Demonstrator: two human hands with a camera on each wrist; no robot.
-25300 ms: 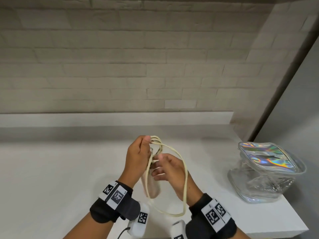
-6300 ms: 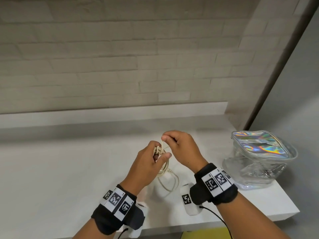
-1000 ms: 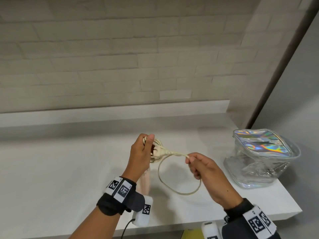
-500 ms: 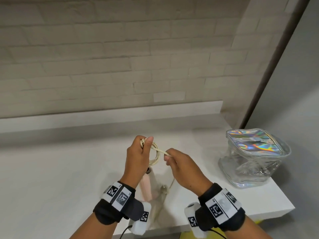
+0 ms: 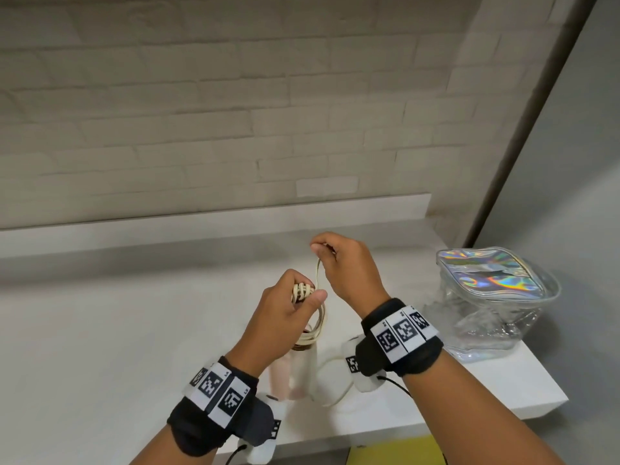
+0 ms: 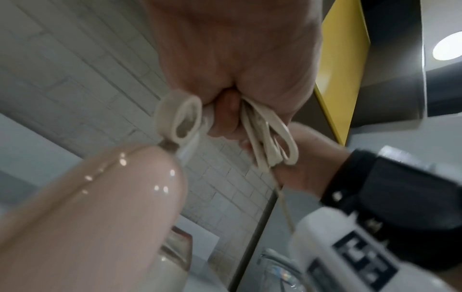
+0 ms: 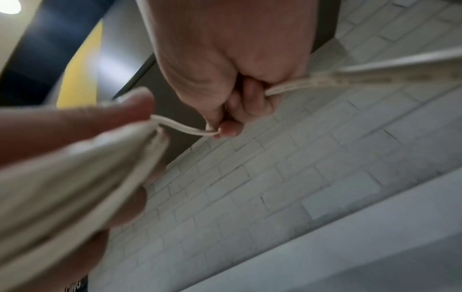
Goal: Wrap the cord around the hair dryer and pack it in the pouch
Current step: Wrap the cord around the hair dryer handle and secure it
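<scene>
Clenching the bundled cord (image 5: 303, 292), the left hand (image 5: 285, 317) and right hand (image 5: 349, 266) work beside the pouch (image 5: 493, 297).

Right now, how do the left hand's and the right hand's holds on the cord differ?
The left hand grips a bunch of coiled loops of the cord, with the hair dryer hanging below it; the right hand pinches one free strand. The right hand sits higher and nearer the pouch; the left is lower, above the dryer. Both hold the same cream cord above the counter.
</scene>
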